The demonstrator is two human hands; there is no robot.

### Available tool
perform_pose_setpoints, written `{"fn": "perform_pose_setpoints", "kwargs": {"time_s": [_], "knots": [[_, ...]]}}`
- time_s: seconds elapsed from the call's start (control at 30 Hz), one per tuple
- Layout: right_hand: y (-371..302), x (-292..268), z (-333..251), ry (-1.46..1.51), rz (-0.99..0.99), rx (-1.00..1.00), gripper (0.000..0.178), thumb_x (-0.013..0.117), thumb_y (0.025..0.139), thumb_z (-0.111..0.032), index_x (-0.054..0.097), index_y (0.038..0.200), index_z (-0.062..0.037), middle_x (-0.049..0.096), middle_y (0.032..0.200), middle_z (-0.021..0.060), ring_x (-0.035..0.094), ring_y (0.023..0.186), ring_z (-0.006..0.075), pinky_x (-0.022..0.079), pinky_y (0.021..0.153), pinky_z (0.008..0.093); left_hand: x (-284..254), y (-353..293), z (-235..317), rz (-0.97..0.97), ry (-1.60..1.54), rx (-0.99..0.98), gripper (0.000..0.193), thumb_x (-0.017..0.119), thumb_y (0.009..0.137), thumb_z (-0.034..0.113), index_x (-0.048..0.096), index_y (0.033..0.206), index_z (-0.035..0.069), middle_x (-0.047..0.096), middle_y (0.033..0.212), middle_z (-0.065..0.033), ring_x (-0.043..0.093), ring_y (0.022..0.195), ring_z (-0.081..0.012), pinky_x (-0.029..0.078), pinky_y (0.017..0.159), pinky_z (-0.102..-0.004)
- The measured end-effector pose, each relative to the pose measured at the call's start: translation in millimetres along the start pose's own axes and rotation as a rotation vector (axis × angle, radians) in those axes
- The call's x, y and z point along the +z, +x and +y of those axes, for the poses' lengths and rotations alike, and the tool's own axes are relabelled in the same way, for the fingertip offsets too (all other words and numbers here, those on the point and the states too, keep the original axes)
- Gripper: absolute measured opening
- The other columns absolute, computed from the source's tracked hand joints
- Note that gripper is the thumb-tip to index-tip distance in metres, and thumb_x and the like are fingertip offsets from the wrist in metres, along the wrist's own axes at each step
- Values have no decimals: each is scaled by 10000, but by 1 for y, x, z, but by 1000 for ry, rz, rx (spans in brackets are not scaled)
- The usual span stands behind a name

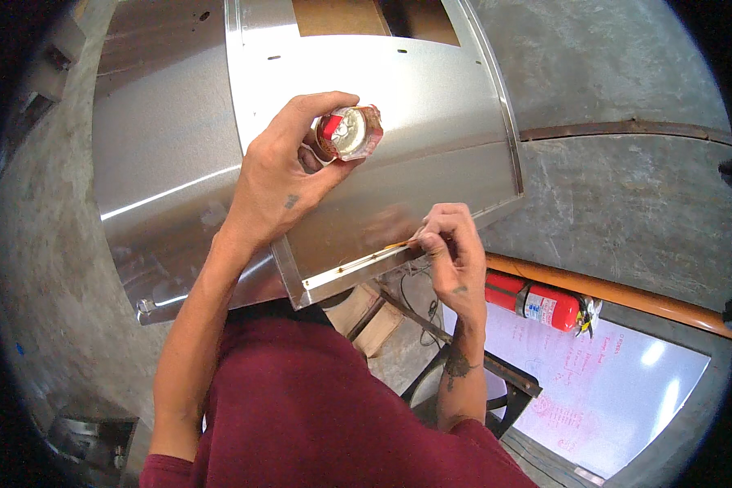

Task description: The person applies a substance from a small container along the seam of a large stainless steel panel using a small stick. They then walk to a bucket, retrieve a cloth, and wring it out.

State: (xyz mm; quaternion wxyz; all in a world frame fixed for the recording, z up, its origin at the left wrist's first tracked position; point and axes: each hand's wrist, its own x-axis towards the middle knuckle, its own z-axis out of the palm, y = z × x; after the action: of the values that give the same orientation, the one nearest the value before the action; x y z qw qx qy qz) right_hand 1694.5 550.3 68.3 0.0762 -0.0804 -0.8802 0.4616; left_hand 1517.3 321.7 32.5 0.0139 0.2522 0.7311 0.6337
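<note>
While the left hand (281, 167) grips a small red-and-silver tin (348, 134) over the brushed steel sheet (431, 106), the right hand (451, 252), fingers pinched on a thin brush (394, 244), rests at the sheet's near folded edge; a brownish line runs leftward along that edge from the fingertips.

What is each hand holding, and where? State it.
Left hand: small red tin, gripped round its side. Right hand: thin brush, pinched at its rear end.
</note>
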Motion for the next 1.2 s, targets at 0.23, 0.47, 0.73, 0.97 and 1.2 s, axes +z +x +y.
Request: {"fn": "perform_pose_setpoints", "kwargs": {"time_s": [0.23,0.47,0.73,0.97,1.2], "knots": [[27,23,-31,163,318,-40,119,729,1123,-108,656,1105,-17,603,1151,81,655,928,133,557,822,287,2,1,-2,5,26,49,610,929,905,71,697,1466,136,760,1366,-38,731,1014,-113,602,792,-275],[65,57,-60,-148,438,-246,117,812,1047,-72,726,1105,-20,661,1076,95,633,891,198,519,693,341,2,2,0,-14,40,50,593,909,906,50,699,1456,123,759,1357,-64,736,1034,-159,607,837,-308],[82,72,-58,-179,433,-275,111,817,1040,-73,750,1113,-22,684,1072,105,638,908,212,535,689,344,1,1,-2,-18,56,77,611,891,898,21,687,1466,119,770,1345,-57,734,971,-127,595,774,-289],[73,56,-66,-51,525,-158,122,823,1061,-118,758,1113,-29,665,1070,63,613,871,140,514,705,299,2,1,1,-26,50,45,610,890,891,14,690,1459,117,763,1348,-79,746,1045,-177,605,849,-318],[41,-6,-34,-41,331,-59,92,726,1094,-69,669,1056,-8,626,1055,91,646,906,189,528,825,332,3,-1,1,6,15,15,598,908,910,46,697,1462,136,765,1341,-42,726,1015,-120,588,798,-278]]}}
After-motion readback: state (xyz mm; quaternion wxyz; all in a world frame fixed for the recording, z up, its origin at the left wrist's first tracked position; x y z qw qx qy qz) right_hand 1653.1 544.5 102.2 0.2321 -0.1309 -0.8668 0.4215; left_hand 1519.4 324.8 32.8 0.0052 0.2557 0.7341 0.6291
